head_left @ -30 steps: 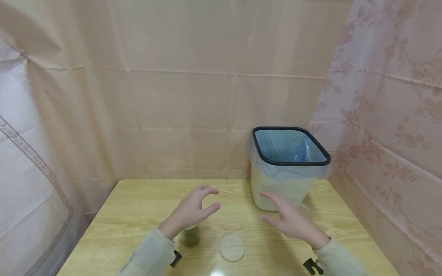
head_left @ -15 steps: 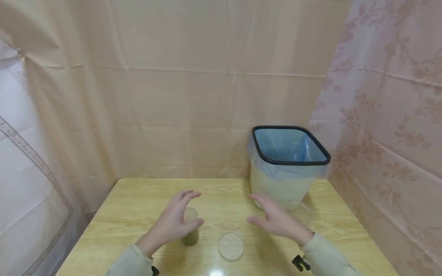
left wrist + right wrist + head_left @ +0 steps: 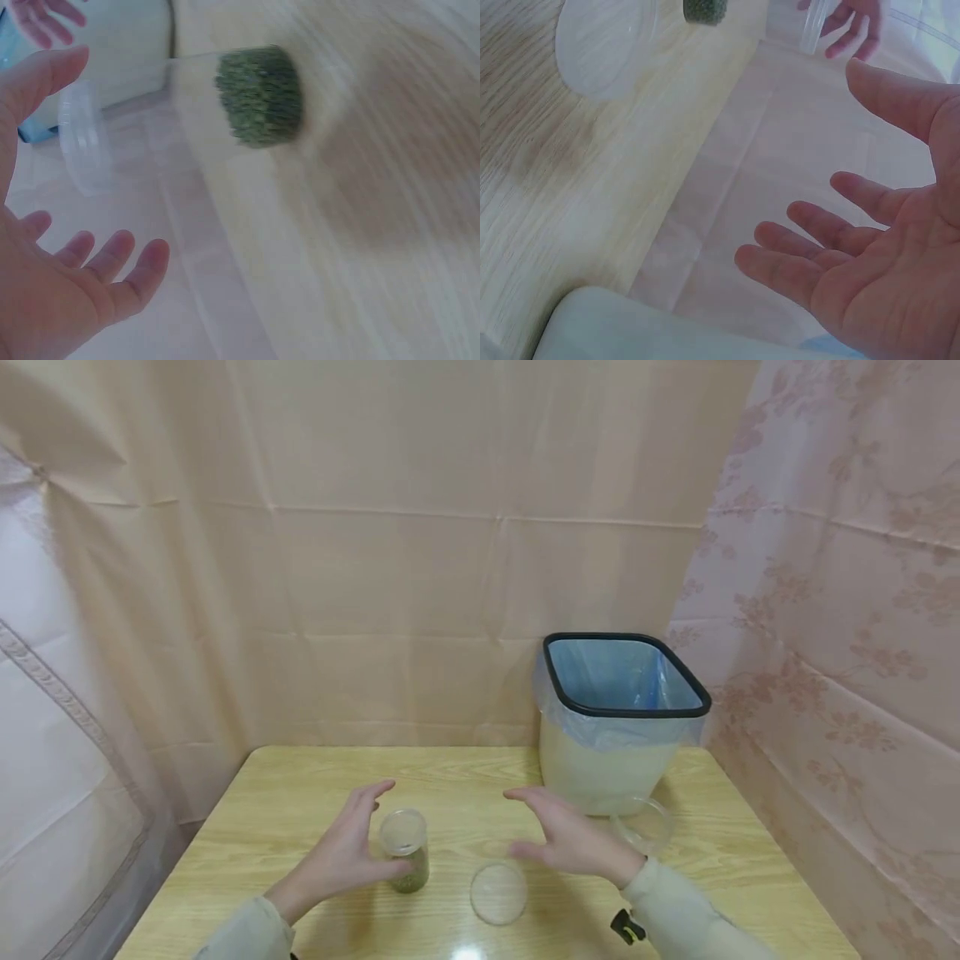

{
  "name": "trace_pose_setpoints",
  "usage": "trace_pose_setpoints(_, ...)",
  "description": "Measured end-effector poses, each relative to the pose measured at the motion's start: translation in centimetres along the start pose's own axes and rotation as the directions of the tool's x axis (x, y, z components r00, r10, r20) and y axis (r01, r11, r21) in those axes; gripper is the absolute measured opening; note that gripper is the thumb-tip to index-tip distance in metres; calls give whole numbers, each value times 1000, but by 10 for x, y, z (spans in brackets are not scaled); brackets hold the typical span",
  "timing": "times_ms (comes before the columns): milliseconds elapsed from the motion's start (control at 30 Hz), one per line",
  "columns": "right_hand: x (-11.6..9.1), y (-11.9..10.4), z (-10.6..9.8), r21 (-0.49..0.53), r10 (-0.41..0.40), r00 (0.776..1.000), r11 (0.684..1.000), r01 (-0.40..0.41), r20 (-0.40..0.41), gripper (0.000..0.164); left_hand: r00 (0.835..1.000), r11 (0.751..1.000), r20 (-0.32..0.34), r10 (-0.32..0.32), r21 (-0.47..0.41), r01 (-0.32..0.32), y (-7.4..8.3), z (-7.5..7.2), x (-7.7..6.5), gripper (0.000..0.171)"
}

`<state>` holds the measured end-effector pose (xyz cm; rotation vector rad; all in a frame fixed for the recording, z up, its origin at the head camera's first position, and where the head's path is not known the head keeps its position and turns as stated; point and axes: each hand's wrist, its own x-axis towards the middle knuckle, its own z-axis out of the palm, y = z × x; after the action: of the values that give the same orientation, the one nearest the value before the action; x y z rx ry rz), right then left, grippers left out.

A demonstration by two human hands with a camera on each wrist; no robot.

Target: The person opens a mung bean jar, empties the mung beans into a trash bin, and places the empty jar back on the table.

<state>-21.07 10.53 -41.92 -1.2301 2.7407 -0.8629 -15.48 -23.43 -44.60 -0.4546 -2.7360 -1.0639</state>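
Note:
A clear plastic jar (image 3: 414, 860) with green, dried-leaf-like bits in its bottom stands upright left of the table's middle. My left hand (image 3: 341, 860) is just left of it, thumb and fingers spread apart, the thumb overlapping the jar's front in the head view. The left wrist view shows the green contents (image 3: 259, 97) beyond the bare palm. To the jar's right, a clear round disc like a lid (image 3: 498, 895) lies flat. My right hand (image 3: 570, 837) hovers above and right of that disc, holding nothing, its fingers loosely spread.
A cream bin (image 3: 600, 768) with a black rim and a bluish liner bag stands at the table's back right. Beside its base is another clear round item (image 3: 666, 820), partly behind my right forearm. Curtains (image 3: 375, 568) hang behind and to the sides of the wooden table (image 3: 300, 793).
My left hand has moved left and nearer to me, from over the jar to its left side, uncovering the jar. My right hand has shifted left. The jar and disc stay put.

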Motion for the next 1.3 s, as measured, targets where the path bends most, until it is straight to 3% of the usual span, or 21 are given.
trace_pose_setpoints(300,12,-14,9,58,-36,998,998,34,44,74,997,986,45,-65,-151,72,-12,7,-10,117)
trace_pose_setpoints(833,35,-23,39,149,-137,988,981,125,69,76,988,947,69,-141,-281,155,-36,31,-19,113)
trace_pose_setpoints(1067,36,-27,43,209,-99,991,975,78,92,75,986,930,66,-151,-330,164,-39,34,-15,103)
trace_pose_setpoints(1300,36,-27,50,296,-80,990,954,43,114,75,994,925,86,-66,-368,94,-42,41,-15,98)
